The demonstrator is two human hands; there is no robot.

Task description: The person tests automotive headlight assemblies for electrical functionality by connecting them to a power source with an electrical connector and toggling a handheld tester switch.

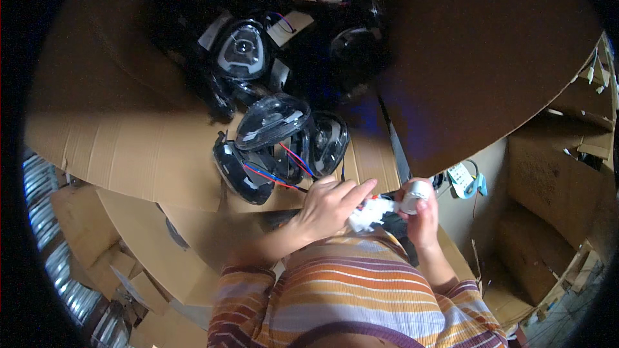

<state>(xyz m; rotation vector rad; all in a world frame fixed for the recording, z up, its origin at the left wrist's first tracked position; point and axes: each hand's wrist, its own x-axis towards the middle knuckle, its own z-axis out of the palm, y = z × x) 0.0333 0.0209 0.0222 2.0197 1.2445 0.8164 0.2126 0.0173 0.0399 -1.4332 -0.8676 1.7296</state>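
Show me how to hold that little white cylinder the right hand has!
Hold the white cylinder around its curved side, probably best from the right: its round wall suits a wrapping hold, and crumpled white material sits to its left.

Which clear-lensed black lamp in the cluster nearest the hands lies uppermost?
The rear central oval lamp, partly covering the lower-left lamp; none covers it.

At least five lamps (274,122) and one white cylinder (416,194) show

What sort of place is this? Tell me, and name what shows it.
Probably an assembly or packing workshop: several clear-fronted, lamp-like units, red and blue wires trailing among them, and open cardboard boxes at the sides.
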